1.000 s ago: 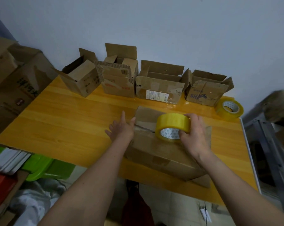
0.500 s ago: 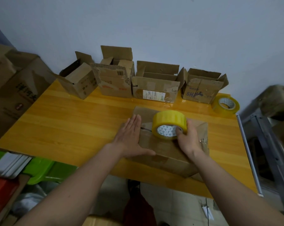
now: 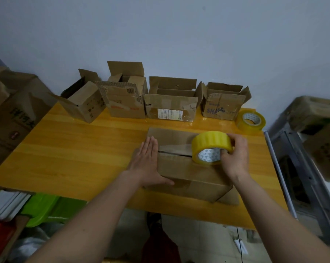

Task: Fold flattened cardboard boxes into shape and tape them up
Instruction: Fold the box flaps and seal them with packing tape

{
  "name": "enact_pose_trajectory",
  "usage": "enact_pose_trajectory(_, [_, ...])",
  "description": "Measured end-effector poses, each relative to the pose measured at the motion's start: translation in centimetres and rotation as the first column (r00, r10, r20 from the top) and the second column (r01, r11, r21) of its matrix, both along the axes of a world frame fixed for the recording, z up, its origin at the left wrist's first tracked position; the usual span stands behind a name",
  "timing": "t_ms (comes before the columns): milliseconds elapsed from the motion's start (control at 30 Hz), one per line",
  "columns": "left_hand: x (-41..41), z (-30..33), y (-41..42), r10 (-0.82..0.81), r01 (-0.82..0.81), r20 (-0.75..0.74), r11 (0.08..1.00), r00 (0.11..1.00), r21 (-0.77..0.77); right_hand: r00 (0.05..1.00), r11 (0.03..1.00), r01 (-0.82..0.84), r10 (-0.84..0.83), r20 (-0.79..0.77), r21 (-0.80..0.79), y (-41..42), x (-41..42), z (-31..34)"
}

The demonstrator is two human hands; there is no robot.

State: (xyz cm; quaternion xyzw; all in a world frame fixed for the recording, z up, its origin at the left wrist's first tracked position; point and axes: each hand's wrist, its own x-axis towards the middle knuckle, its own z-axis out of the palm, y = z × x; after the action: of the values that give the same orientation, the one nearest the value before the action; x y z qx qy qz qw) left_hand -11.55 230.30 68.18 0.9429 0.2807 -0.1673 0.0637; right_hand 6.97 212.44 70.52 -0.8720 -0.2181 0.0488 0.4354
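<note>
The box [image 3: 185, 168] lies near the counter's [image 3: 84, 149] near edge. Left hand [image 3: 148, 164] presses flat on its flaps; right hand's [image 3: 236, 158] grip holds the tape roll [image 3: 210, 148]. Run tape straight along the seam, keeping both flaps level.

Matt brown cardboard box [image 3: 187, 173], glossy yellow plastic tape roll [image 3: 210, 147], all on a smooth, shiny wood-grain table [image 3: 80, 158].

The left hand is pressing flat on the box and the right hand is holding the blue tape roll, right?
Not quite: the tape roll in the right hand is yellow, not blue, as the head view shows. The rest is right: the left hand presses flat on the box.
</note>
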Motion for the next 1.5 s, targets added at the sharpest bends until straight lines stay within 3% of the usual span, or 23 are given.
enact_pose_trajectory(100, [1.0, 0.6, -0.5, 0.027, -0.028, -0.019, 0.999, 0.999, -0.022, 0.986, 0.998, 0.060, -0.058, -0.153, 0.006, 0.3, -0.2, -1.2])
enact_pose_trajectory(300, [1.5, 0.6, -1.6, 0.064, -0.064, 0.001, 0.997, 0.998, -0.046, 0.991, 1.000, 0.002, 0.000, -0.130, 0.016, -0.3, -0.1, -1.3])
enact_pose_trajectory(733, [1.4, 0.5, -2.3, 0.078, -0.075, 0.048, 0.995, 0.996, -0.066, 0.988, 0.995, 0.091, -0.085, 0.127, -0.038, -4.3, 3.1, 1.5])
enact_pose_trajectory(867, [1.3, 0.4, -2.2, 0.084, -0.081, 0.053, 0.995, 0.995, -0.057, 0.933, 0.969, 0.175, -0.106, 0.344, -0.176, -5.4, 3.9, 1.5])
enact_pose_trajectory(1167, [1.2, 0.4, -2.4, 0.099, -0.097, 0.049, 0.994, 0.994, -0.049, 0.892, 0.913, 0.155, 0.035, 0.451, -0.378, -6.7, 5.5, 1.8])
enact_pose_trajectory(1333, [1.7, 0.3, -2.5, 0.101, -0.099, 0.052, 0.994, 0.994, -0.041, 0.946, 0.907, 0.205, -0.087, 0.312, -0.368, -6.5, 6.0, 0.8])
enact_pose_trajectory(1500, [1.4, 0.1, -2.4, 0.102, -0.101, 0.064, 0.994, 0.993, -0.032, 0.939, 0.893, 0.148, 0.008, 0.344, -0.425, -6.3, 7.2, 0.1])
